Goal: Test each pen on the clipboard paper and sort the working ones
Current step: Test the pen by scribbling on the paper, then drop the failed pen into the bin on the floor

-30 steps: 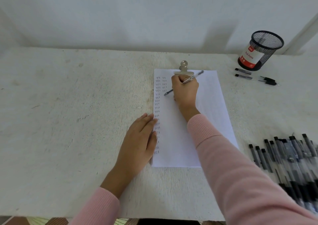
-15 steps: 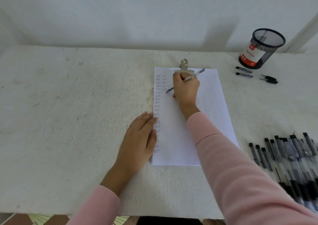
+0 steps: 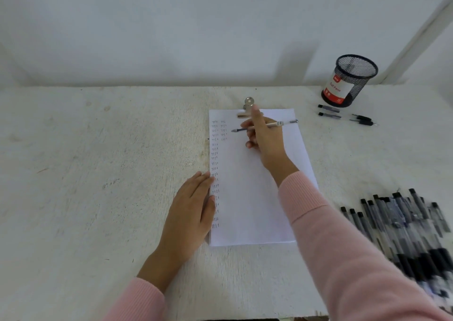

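White table (image 3: pixel 98 198) — right hand (image 3: pixel 266 140) holds pen (image 3: pixel 282 123) level.

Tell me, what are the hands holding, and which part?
The right hand holds a pen around the middle of its barrel. The left hand holds nothing; it lies flat on the paper's left edge.
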